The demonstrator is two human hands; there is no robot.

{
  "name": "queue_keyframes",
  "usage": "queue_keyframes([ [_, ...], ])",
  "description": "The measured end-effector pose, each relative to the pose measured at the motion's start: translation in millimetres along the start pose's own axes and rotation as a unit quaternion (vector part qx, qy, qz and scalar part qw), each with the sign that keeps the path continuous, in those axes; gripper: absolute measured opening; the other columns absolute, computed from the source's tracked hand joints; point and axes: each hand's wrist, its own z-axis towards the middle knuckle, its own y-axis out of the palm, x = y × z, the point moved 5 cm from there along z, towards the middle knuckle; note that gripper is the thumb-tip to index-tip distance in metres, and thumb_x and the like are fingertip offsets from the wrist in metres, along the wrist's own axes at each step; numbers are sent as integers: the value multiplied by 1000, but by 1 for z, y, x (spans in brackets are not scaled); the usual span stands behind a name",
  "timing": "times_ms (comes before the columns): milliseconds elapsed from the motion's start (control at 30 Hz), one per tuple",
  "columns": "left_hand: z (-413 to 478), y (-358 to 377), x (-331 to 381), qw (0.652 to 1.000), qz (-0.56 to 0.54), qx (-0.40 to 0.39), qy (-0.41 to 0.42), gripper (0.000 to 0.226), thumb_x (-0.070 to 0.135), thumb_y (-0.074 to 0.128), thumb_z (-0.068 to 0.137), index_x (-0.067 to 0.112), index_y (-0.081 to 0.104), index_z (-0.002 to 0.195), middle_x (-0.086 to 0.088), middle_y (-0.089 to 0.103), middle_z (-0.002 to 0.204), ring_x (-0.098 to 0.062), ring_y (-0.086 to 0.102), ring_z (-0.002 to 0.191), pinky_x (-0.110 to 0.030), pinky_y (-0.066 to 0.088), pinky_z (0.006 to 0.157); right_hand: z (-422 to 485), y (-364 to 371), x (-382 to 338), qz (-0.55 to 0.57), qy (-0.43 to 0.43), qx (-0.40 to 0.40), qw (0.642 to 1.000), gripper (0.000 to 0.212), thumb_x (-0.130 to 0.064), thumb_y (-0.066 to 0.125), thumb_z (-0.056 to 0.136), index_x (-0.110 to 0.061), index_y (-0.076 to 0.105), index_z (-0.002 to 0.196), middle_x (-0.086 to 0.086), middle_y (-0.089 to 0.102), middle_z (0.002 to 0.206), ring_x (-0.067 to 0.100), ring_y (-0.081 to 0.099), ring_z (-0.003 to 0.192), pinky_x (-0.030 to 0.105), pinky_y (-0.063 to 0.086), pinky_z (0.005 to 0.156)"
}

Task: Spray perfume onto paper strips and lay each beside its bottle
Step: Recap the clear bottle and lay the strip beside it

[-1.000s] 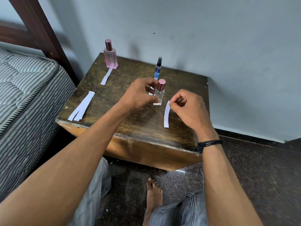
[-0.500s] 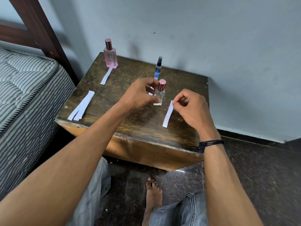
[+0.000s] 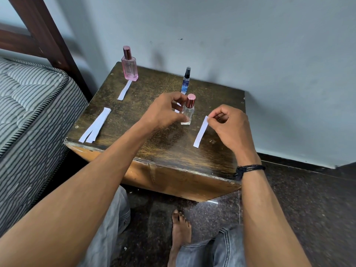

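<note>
Left grip [image 3: 163, 112] curled round clear bottle [image 3: 187, 112], upright at table [image 3: 173, 149] centre. Right grip [image 3: 229, 128] pinches top end of strip [image 3: 200, 132]; strip just beside bottle, at its 3 o'clock.

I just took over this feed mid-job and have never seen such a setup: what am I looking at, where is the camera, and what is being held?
No machine here: a person works with bare hands, and the one picture comes from a camera on their head, looking down. On the dark worn wooden table stand a pink glass perfume bottle, with a white paper strip beside it, and a slim blue spray bottle with a black nozzle. Some spare white strips lie near the table's left edge. The left hand grips a small clear glass bottle with a rose-gold cap, upright on the table. The right hand pinches the top end of a second white paper strip, just right of that bottle.
</note>
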Motion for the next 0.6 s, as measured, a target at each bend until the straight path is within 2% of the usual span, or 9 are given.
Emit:
queue_keyframes([
  [233, 1, 1, -1, 1000, 6, -1, 0, 43, 7, 85, 73, 23, 70, 110, 2, 71, 107, -15, 67, 102, -40, 54, 96, 4, -3, 6, 34, 27, 20, 999, 2, -24, 77, 91, -24, 77, 89, -16, 70, 86, 0, 64, 81, 14, 46, 67],
  [367, 1, 0, -1, 1000, 8, -2, -1, 43, 6, 84, 75, 22, 69, 112, 3, 71, 107, -13, 67, 101, -38, 54, 96, 7, -6, 10, 64, 38, 37, 997, 3, -25, 77, 91, -25, 78, 87, -16, 73, 87, 3, 67, 84, 19, 52, 72],
  [600, 2, 1, -1, 1000, 2, -6, 3, 42, 6, 84, 75, 25, 69, 108, 5, 71, 106, -13, 68, 99, -41, 55, 96, 10, -3, 16, 63, 46, 42, 996, 3, -25, 76, 91, -24, 78, 89, -16, 73, 88, 3, 67, 85, 21, 53, 75],
])
